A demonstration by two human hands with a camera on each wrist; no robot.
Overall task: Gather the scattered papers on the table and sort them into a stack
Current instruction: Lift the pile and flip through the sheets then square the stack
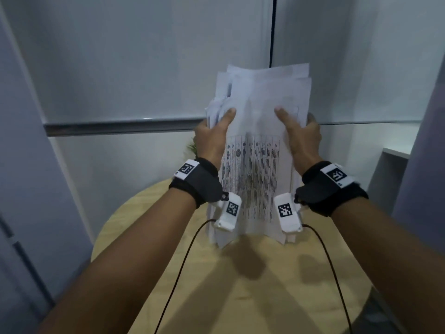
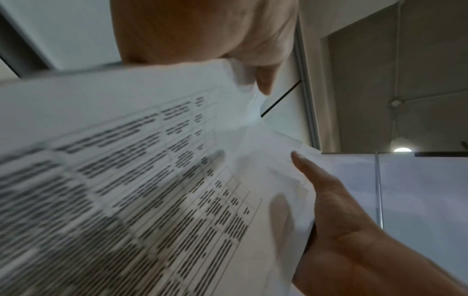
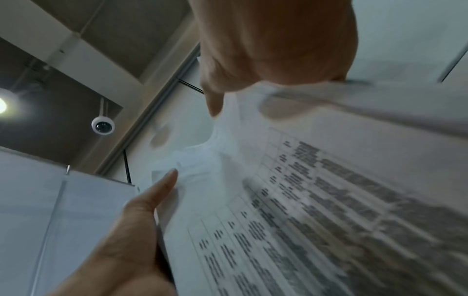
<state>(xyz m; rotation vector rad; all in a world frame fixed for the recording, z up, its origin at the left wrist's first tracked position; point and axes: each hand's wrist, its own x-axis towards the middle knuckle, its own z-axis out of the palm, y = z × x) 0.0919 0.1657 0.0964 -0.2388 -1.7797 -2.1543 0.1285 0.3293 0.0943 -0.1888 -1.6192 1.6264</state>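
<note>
Over the round wooden table point(image 1: 265, 297), the left hand point(image 1: 210, 138) and the right hand point(image 1: 304, 141) each grip a side edge of the stack of papers point(image 1: 257, 165), thumbs on the printed front sheet, fingers curled behind. The stack stands upright with uneven top edges, before pale wall panels point(image 1: 144, 56).
</note>
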